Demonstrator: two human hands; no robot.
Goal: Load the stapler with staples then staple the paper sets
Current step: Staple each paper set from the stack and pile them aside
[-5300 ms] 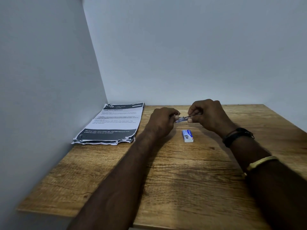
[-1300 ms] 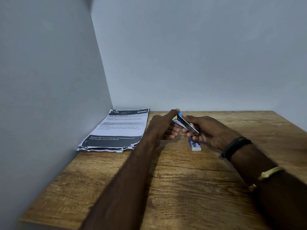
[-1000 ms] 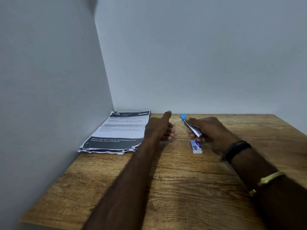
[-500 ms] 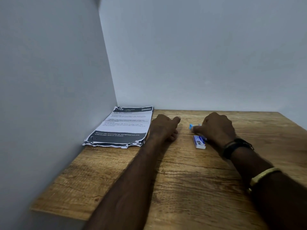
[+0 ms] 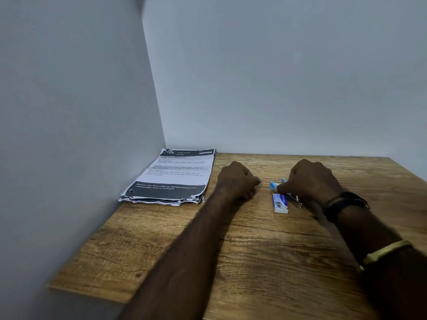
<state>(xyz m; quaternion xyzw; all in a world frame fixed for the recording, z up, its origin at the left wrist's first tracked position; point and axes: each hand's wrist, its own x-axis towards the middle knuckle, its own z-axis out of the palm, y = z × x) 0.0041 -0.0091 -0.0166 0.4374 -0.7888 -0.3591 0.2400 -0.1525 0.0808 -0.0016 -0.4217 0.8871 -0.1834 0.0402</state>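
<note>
A: Setting, largest items first?

B: Plain grey walls meet in a corner at the back left. A brown wood-grain table fills the lower part of the head view. A stack of printed white paper sheets with dark header and footer bands lies flat in the back-left corner of the table, against the left wall. Its near edges are ragged and uneven.

A: Left hand?

B: The left hand rests on the table just right of the paper stack, not touching it. Its fingers are curled into a fist, knuckles up, with nothing in it.

A: Right hand?

B: The right hand is palm down on the table, well to the right of the left hand. Its fingers are curled over the small stapler, blue plastic with a bright metal body. One fingertip lies on the blue end. The hand grips the stapler against the tabletop.

A: How much of the stapler shows?

B: Only the blue tip sticking out left of the hand and a strip of metal under the palm. The rest is covered, so I cannot tell whether it is hinged open.

A: The staples?

B: A small white and blue cardboard box lies flat on the table just in front of the stapler, near the right hand's thumb side. No loose staples can be made out.

A: Anything on the arm?

B: A black wristband sits at the right wrist, and a yellow bangle further up the forearm.
</note>
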